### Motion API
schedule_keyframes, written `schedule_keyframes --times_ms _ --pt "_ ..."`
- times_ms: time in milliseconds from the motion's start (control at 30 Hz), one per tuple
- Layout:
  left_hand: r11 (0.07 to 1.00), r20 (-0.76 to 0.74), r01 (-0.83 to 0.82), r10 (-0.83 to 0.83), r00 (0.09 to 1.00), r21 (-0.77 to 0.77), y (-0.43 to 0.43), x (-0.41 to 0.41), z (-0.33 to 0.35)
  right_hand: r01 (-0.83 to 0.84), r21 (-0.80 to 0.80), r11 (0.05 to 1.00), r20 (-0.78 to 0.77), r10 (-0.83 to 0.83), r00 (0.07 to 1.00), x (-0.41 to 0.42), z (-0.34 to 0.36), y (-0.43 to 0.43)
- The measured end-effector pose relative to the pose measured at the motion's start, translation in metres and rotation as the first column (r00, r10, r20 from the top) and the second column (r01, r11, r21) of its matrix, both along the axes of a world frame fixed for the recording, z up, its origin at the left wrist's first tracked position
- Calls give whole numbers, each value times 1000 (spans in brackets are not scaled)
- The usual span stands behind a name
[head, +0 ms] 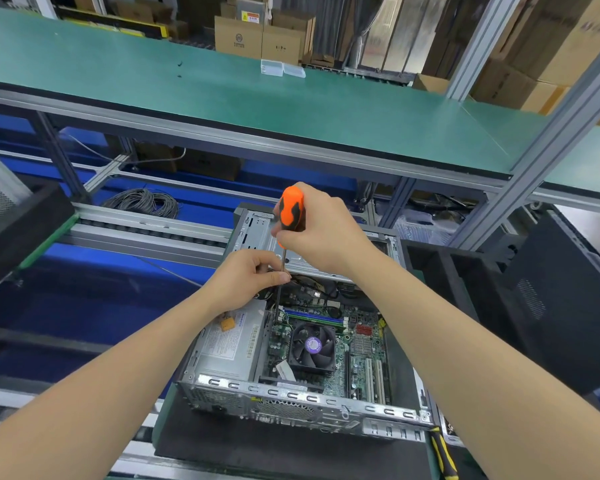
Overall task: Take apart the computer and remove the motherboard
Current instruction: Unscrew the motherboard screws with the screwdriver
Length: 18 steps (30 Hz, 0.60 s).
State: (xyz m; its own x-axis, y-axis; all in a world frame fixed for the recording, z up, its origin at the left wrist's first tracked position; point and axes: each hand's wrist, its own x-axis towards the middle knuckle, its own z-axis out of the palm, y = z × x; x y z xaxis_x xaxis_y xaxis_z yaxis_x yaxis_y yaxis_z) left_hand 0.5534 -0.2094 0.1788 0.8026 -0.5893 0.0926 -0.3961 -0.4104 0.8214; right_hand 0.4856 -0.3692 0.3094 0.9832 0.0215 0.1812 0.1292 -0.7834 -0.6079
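An open desktop computer case [291, 398] lies on a dark mat in front of me. Inside it sits the green motherboard [364, 362] with a black CPU fan [312, 346], and a silver power supply [227, 344] at the left. My right hand [323, 230] grips the orange and black handle of a screwdriver [290, 211], held upright. Its shaft runs down to the board's far left corner. My left hand [246, 280] pinches the shaft low down with thumb and fingers. The tip is hidden among cables.
A silver drive cage [257, 233] covers the far end of the case. A black case [565, 299] stands at the right, a dark tray [18, 230] at the left. A yellow and black tool [442, 453] lies near the case's near right corner. A green shelf [222, 95] runs overhead.
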Motion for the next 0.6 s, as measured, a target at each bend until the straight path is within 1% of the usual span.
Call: schedule_keyframes --times_ms 100,233,367,600 --pt "1000 -11 4 -4 1000 -17 -1 0 -1 10 10 1000 4 -10 1000 -1 -6 1" --pt "998 -17 0 -1 1000 -55 -3 -1 0 40 -65 997 -104 -47 993 -5 -25 3" --pt "998 12 29 -28 1000 -58 -1 0 -1 57 -96 994 -96 -67 993 -6 -36 4" --pt "997 10 78 -78 997 -27 1 2 -3 46 -55 997 -88 -51 995 -3 -22 2"
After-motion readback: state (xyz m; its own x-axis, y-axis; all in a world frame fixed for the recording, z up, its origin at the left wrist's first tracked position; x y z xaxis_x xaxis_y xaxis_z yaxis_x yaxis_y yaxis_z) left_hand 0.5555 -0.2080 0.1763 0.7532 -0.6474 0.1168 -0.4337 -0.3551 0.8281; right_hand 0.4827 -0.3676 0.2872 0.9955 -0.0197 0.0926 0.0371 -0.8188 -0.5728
